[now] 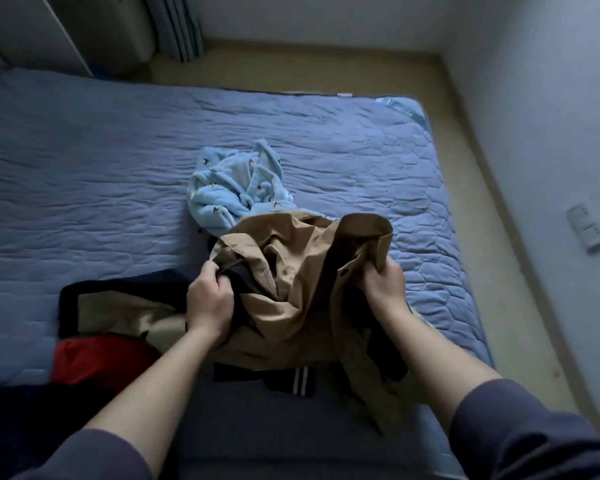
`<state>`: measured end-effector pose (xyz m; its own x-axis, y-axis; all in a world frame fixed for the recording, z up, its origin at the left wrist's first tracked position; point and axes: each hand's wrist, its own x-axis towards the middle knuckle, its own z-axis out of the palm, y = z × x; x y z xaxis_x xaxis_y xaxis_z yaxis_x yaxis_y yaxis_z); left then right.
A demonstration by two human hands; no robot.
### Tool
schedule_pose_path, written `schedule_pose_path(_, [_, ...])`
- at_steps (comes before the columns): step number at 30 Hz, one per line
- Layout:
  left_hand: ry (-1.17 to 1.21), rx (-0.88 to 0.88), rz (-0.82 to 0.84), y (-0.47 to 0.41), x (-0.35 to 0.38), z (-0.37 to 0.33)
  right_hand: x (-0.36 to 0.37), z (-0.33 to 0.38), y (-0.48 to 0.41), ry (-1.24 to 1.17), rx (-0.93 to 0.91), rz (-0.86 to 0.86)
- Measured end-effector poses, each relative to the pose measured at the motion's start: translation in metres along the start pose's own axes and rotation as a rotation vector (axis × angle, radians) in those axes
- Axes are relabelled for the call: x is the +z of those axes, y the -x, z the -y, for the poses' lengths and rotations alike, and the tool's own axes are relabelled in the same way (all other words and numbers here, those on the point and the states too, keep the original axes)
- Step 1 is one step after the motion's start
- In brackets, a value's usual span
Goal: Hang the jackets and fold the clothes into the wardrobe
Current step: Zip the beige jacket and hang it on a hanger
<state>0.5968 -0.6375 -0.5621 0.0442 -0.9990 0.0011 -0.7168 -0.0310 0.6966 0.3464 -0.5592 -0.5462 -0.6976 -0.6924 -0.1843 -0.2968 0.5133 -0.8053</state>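
The tan jacket [291, 282] is bunched at the near side of the bed [84, 168], gripped by both hands. The left hand [210, 303] has its fingers [211, 271] curled round the dark-lined zip edge. The right hand [383, 280] clenches a raised fold of tan cloth. Just beyond lies a pale blue fleece [232, 192] (crumpled, touching the jacket). A navy, cream and red garment [118, 313] lies at the left. The blue quilted cover stretches wide to the left and far side, and a strip of floor [492, 209] runs along the bed's right edge.
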Motion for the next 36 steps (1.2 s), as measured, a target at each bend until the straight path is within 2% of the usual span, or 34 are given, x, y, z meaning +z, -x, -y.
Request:
schedule_pose_path(4, [0.083, 0.051, -0.154, 0.02, -0.067, -0.085, -0.093, 0.066, 0.019, -0.006, -0.142, -0.059])
schedule_pose_path(8, [0.155, 0.175, -0.229, 0.07, -0.139, -0.189, -0.197, 0.131, 0.056, -0.103, -0.265, -0.127])
schedule_pose_path(12, [0.131, 0.245, -0.292, 0.137, -0.204, -0.278, -0.299, 0.173, 0.108, -0.181, -0.382, -0.188])
schedule_pose_path(16, [0.01, 0.189, -0.385, 0.182, -0.266, -0.33, -0.392, 0.195, 0.149, -0.146, -0.485, -0.242])
schedule_pose_path(18, [-0.029, 0.177, -0.363, 0.199, -0.29, -0.342, -0.43, 0.201, 0.165, -0.13, -0.497, -0.252])
schedule_pose_path(22, [-0.118, 0.237, -0.13, 0.241, -0.305, -0.369, -0.473, 0.205, 0.194, -0.101, -0.511, -0.231])
schedule_pose_path(23, [-0.085, 0.248, -0.021, 0.25, -0.307, -0.374, -0.48, 0.204, 0.199, -0.103, -0.507, -0.234])
schedule_pose_path(26, [0.086, 0.233, 0.501, 0.274, -0.326, -0.381, -0.498, 0.198, 0.211, -0.116, -0.488, -0.266])
schedule_pose_path(27, [0.059, 0.242, 0.633, 0.281, -0.332, -0.381, -0.504, 0.195, 0.213, -0.114, -0.474, -0.28])
schedule_pose_path(28, [-0.021, 0.283, 0.71, 0.287, -0.335, -0.379, -0.509, 0.192, 0.215, -0.117, -0.457, -0.293])
schedule_pose_path(29, [-0.14, 0.349, 0.707, 0.292, -0.334, -0.377, -0.514, 0.19, 0.216, -0.121, -0.442, -0.306])
schedule_pose_path(30, [-0.267, 0.421, 0.613, 0.294, -0.33, -0.375, -0.519, 0.189, 0.217, -0.122, -0.427, -0.318])
schedule_pose_path(32, [-0.385, 0.481, 0.257, 0.297, -0.325, -0.375, -0.527, 0.186, 0.22, -0.084, -0.405, -0.317])
schedule_pose_path(34, [-0.31, 0.372, -0.021, 0.297, -0.327, -0.373, -0.534, 0.18, 0.223, -0.012, -0.387, -0.309])
schedule_pose_path(36, [-0.128, 0.199, -0.117, 0.293, -0.332, -0.369, -0.541, 0.175, 0.228, 0.047, -0.384, -0.344])
